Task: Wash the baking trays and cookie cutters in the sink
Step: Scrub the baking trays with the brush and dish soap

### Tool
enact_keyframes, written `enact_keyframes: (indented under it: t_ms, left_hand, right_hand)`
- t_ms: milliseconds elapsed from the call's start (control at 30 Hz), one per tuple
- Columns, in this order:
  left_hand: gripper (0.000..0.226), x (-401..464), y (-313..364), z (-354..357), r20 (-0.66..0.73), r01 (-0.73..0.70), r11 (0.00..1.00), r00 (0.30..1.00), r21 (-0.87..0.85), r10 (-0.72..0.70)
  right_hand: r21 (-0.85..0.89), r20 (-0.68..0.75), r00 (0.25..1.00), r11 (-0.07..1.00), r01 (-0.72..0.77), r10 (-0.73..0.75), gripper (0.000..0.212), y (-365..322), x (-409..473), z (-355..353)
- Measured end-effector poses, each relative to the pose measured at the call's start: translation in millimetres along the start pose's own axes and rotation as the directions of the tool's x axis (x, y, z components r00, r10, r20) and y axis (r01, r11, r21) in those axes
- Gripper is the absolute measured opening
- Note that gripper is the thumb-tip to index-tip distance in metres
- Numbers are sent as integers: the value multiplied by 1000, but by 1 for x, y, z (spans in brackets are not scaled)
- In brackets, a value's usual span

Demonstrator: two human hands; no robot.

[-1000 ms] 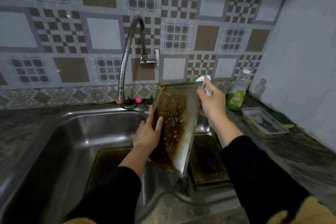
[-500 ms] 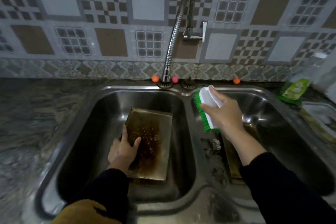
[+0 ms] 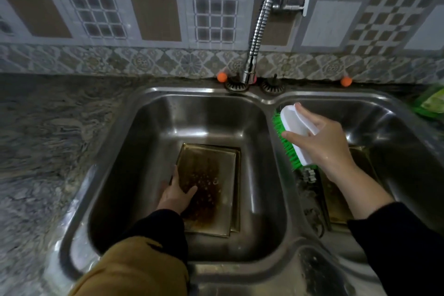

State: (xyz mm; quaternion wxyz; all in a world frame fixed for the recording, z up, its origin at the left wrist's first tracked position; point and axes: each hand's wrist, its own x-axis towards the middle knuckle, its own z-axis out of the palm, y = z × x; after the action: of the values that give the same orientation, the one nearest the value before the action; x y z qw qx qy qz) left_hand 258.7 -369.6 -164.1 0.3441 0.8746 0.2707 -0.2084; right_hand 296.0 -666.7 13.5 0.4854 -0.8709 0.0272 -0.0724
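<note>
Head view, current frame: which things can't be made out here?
- Faucet: spout cut off by the top edge.
- Lower tray: only an edge shows under the top tray.
- Right-basin tray: mostly hidden behind the right hand and forearm.
- Green package: blurred, cut by the right edge.
- Cookie cutters: none identifiable.

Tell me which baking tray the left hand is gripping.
The stained brown metal tray on top in the left basin; the left hand grips its left edge. Another lies beneath it, a third in the right basin.
</note>
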Motion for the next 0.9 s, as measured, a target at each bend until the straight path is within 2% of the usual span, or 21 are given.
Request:
enact_keyframes:
  t_ms: [200,267,400,467,533,667,733,833,900]
  left_hand:
    - [92,-5,4,-8,-24,9,1000,1000,26,-9]
    - [91,-12,13,-11,-84,-3,997,996,75,10]
    - [78,-33,56,-11,-292,-167,964,930,208,224]
    - [72,-43,89,-3,-327,-288,936,881,201,342]
    - [67,-55,123,10,-311,-415,891,836,183,453]
    - [51,-87,185,54,-221,-679,716,682,161,697]
    - [51,-102,209,80,-168,-717,667,645,205,745]
    - [50,-121,239,117,-136,-712,604,600,358,788]
    - [49,-124,252,144,-70,-703,618,639,351,766]
  right_hand:
    - [-89,8,1000,996,-4,5,67,3,-5,-6]
    - [-88,11,1000,996,-10,11,67,5,-7,-11]
    - [-87,-2,1000,996,-28,28,66,15,-13,-31]
    - [-78,-19,999,996,-42,41,65,23,-16,-45]
    - [-76,-44,997,995,-67,64,64,31,-18,-60]
    - [-69,-91,990,991,-116,109,61,50,-23,-94]
    - [-46,-100,989,992,-119,114,60,61,-24,-110]
    - [-41,-100,987,991,-131,126,61,78,-19,-132]
    - [-41,-94,986,989,-143,139,63,92,-13,-145]
